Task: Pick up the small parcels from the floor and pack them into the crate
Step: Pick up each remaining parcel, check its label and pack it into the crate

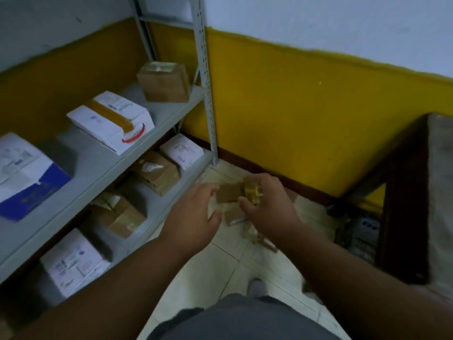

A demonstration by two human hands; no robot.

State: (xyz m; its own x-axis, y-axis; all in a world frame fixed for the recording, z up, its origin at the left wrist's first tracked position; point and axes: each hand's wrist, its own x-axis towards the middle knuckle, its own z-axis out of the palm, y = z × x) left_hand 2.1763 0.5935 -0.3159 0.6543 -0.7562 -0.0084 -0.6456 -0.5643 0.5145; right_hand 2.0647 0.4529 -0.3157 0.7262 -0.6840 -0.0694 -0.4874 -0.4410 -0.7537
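While the right grip (263, 204) clasps a taped parcel (251, 191), left grip (196, 209) spread open beside a brown parcel (229, 195), another parcel (234, 215) below on tiled floor (228, 271), shelf (152, 123) of boxes left, yellow wall (294, 119) behind.

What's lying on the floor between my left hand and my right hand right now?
In the head view, a small brown parcel lies between the left hand and right hand; another sits just below.

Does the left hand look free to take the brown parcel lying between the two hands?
Probably yes. The left hand is open beside the brown parcel, nothing lying between them; the right hand grips another parcel at its far edge.
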